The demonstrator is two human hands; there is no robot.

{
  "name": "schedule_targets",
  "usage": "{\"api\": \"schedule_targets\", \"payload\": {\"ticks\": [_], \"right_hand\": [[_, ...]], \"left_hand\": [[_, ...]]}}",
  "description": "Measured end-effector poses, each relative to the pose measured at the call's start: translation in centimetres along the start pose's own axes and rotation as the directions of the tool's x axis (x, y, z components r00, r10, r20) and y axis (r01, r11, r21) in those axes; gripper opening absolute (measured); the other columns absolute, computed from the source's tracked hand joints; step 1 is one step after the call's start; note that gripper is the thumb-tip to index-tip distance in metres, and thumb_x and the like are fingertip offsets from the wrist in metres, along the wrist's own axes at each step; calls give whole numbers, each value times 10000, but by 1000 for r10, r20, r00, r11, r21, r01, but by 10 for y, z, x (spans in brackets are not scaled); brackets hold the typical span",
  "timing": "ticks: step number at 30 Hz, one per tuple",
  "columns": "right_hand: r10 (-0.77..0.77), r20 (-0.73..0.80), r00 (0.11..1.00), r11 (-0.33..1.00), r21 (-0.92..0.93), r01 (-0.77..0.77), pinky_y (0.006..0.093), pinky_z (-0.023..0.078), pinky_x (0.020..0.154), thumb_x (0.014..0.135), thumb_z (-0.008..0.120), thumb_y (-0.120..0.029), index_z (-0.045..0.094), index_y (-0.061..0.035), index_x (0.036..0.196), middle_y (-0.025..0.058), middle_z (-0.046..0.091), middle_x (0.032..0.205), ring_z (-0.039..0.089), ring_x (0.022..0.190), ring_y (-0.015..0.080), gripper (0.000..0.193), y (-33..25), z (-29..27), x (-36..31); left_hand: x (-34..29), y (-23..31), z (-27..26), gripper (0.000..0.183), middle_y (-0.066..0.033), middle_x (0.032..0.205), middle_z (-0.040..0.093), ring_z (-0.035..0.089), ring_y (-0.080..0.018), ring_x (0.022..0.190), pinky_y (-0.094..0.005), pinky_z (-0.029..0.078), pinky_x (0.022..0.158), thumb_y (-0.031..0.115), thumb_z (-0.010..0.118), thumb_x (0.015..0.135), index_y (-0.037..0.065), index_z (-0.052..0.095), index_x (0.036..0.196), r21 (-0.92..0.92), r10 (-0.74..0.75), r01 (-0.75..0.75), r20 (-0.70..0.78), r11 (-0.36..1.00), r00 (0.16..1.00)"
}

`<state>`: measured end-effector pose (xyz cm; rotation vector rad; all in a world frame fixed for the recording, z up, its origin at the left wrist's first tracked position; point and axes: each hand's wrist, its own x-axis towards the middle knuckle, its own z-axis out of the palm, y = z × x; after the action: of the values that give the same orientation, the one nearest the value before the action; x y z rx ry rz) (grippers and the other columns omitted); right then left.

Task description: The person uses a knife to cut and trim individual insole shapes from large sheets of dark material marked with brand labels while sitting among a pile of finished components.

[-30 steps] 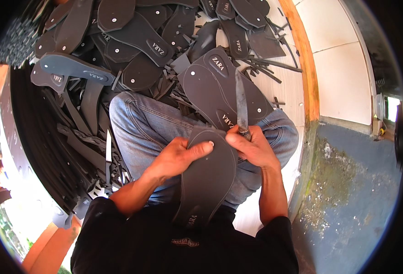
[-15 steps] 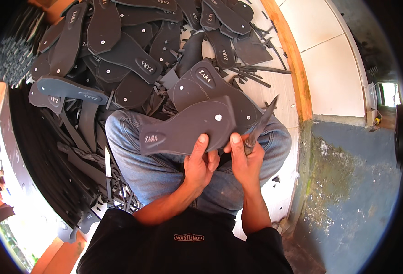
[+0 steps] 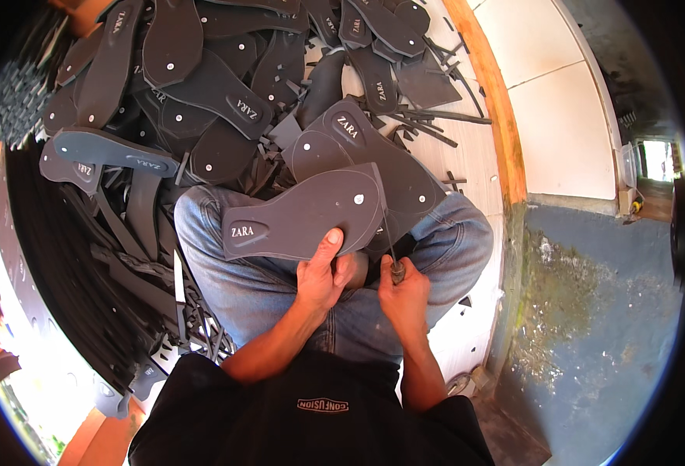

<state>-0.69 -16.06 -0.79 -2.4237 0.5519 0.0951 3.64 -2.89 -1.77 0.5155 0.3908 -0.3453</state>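
Observation:
My left hand (image 3: 325, 273) is closed on a dark grey shoe sole (image 3: 296, 211), thumb on top and fingers beneath. The sole lies across above my lap, its wide toe end to the right, with a white dot and a thin outline near its rim. In my right hand (image 3: 406, 301) is a knife (image 3: 397, 272), gripped by its handle. The blade stands nearly upright along the sole's right edge and seems to touch it. More soles (image 3: 381, 155) rest across my legs just beyond.
A heap of dark soles (image 3: 218, 93) spreads ahead and to the left, mixed with thin offcut strips (image 3: 428, 128). Another blade (image 3: 178, 283) lies by my left knee. Long black strips (image 3: 71, 256) are stacked at the left. A wooden edging (image 3: 497, 116) runs along the right.
My right hand has left the sole's lower edge and moved down and left. The knife, earlier pointing up and right, now has its blade along the sole's right edge. The sole has shifted slightly left.

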Motion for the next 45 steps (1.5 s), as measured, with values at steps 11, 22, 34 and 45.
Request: {"api": "schedule_targets", "payload": {"ticks": [11, 22, 34, 45], "right_hand": [[-119, 1, 993, 986, 116, 118, 469, 410, 542, 848, 599, -213, 520, 17, 660, 225, 542, 582, 547, 580, 431, 307, -24, 0, 49], [13, 212, 977, 993, 109, -37, 371, 342, 434, 822, 615, -145, 477, 7, 611, 146, 457, 475, 433, 433, 282, 294, 22, -34, -33], [-174, 339, 925, 955, 286, 75, 387, 413, 485, 826, 626, -229, 577, -21, 715, 153, 586, 600, 552, 507, 302, 241, -1, -16, 25], [-225, 665, 712, 769, 570, -290, 208, 316, 415, 815, 702, -250, 559, -45, 753, -35, 465, 545, 428, 460, 41, 257, 11, -20, -27]], "left_hand": [[-51, -3, -39, 191, 2, 472, 429, 338, -70, 353, -214, 244, 341, 224, 574, 888, 39, 563, 933, 133, -145, 138, 50, 981, 988], [-53, -1, -47, 209, 12, 469, 425, 326, -66, 351, -216, 231, 353, 242, 573, 886, 34, 565, 902, 136, -150, 133, 117, 982, 982], [-76, -1, -60, 210, 25, 395, 365, 324, -80, 348, -230, 225, 359, 242, 603, 845, 33, 584, 825, 262, -210, 207, -16, 943, 978], [-24, 98, -66, 250, -62, 923, 628, 623, -135, 777, -269, 530, 667, 235, 590, 891, 40, 563, 1044, 235, 200, -123, -342, 964, 918]]}}
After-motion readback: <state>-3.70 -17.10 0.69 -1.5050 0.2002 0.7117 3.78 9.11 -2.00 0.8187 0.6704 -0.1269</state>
